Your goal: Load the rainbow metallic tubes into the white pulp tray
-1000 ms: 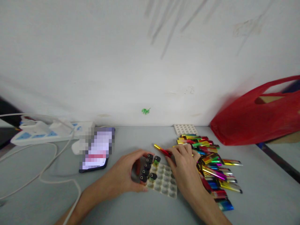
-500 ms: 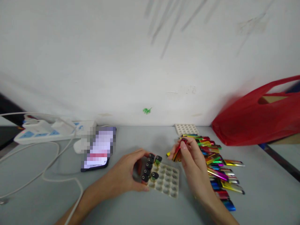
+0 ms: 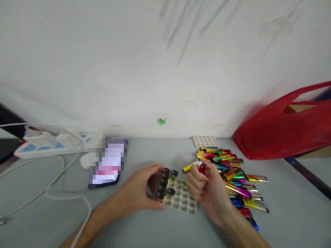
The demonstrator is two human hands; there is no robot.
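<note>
My left hand [image 3: 138, 187] is closed around the left end of a white plastic tray [image 3: 184, 208] with rows of round pockets. Several upright lighters with black ends [image 3: 163, 180] fill its leftmost row, between my thumb and fingers. Two more, one at the back [image 3: 174, 175] and one nearer the front [image 3: 170, 193], stand in the second row. Over the tray's right side, my right hand [image 3: 207, 184] is curled around a shiny red lighter [image 3: 202, 168], mostly hidden by the fingers. A pile of metallic-coloured lighters [image 3: 239, 191] lies right of that hand, and a yellow one [image 3: 190, 166] lies just behind it.
A second white pocketed tray [image 3: 205, 141] lies against the wall. At right stands a red bag [image 3: 279, 127]. On the left are a phone [image 3: 110, 162], a white power strip [image 3: 60, 144] and a loose white cable [image 3: 64, 198] crossing above my left forearm.
My right hand has moved toward me and turned, its fingers now curled over the red lighter above the tray's right side. The left hand and tray have stayed put.
</note>
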